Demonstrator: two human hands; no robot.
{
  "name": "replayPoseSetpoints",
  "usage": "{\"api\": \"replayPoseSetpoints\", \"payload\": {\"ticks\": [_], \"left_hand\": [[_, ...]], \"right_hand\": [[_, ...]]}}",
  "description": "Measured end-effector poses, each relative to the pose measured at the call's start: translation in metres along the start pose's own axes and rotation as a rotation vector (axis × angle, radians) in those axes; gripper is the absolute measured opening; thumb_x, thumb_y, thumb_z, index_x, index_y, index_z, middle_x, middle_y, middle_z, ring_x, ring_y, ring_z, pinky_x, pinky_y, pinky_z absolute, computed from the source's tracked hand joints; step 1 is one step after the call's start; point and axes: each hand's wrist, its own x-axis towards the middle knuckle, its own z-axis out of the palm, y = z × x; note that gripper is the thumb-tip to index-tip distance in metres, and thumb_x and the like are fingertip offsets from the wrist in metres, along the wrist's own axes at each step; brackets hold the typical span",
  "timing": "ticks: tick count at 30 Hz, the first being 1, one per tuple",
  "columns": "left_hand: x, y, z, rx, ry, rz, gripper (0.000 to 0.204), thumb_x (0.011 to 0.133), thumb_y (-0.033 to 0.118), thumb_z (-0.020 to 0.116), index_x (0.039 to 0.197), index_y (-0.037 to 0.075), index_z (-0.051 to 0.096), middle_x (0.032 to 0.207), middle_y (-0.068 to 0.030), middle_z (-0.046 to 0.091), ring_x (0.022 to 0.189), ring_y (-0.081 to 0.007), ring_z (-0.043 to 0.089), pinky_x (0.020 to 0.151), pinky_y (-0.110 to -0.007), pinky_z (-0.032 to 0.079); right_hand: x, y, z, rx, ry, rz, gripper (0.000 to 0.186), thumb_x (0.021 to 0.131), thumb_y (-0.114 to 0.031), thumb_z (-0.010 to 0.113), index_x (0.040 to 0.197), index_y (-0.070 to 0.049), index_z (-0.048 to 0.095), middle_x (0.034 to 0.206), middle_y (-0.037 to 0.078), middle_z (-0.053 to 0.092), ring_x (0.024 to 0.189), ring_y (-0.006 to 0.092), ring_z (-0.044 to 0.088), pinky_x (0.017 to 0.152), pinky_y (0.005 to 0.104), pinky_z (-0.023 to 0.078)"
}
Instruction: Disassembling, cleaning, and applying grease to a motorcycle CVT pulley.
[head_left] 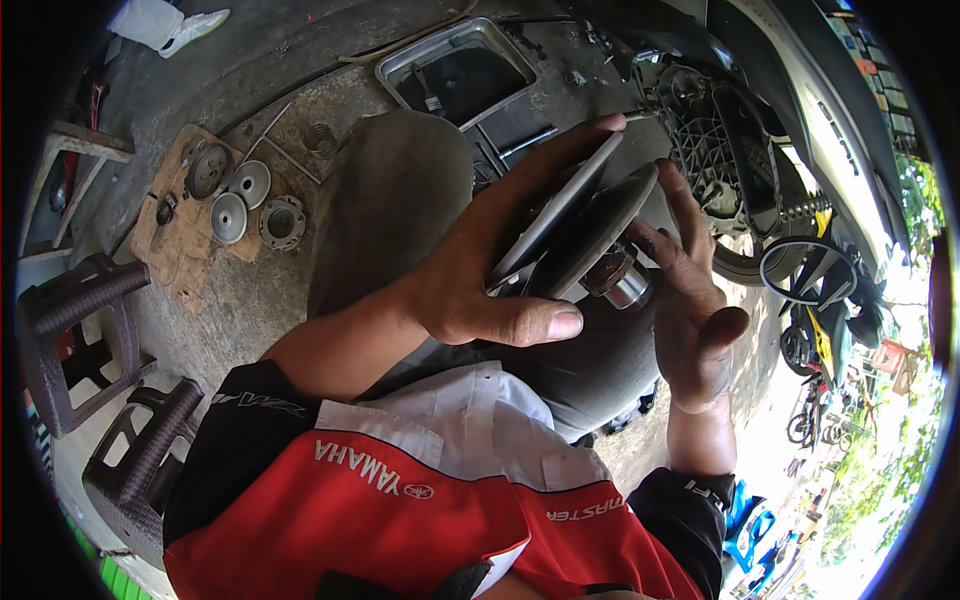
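Observation:
In front of my chest is a grey metal pulley, the two-disc kind from a scooter's belt drive, tilted, with a gap between its discs and a shiny hub at the lower right. My left hand grips it from the left, fingers behind the left disc and thumb stretched below the discs. On the other side, my right hand holds the right disc, with one fingertip at its upper rim and another finger near the hub. Dark grime marks the right fingers.
Beyond my knee, a metal tray contains a brush. Several round metal parts lie on cardboard at left, near dark plastic stools. A scooter with an exposed engine case stands at right. Another person's shoe is at far left.

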Motion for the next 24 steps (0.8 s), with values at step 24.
{"api": "replayPoseSetpoints", "payload": {"ticks": [24], "left_hand": [[0.003, -0.003, -0.002, -0.044, 0.017, -0.022, 0.113, 0.072, 0.030, 0.079, 0.163, -0.003, 0.021, 0.162, -0.0211, 0.030, 0.145, -0.0323, 0.041, 0.118, -0.044, 0.035]], "right_hand": [[-0.007, -0.011, 0.009, -1.008, 0.027, -0.471, 0.097, 0.072, -0.099, 0.046, 0.121, -0.023, 0.079, 0.161, 0.032, 0.030, 0.153, 0.0448, 0.025, 0.125, 0.0614, 0.007]]}}
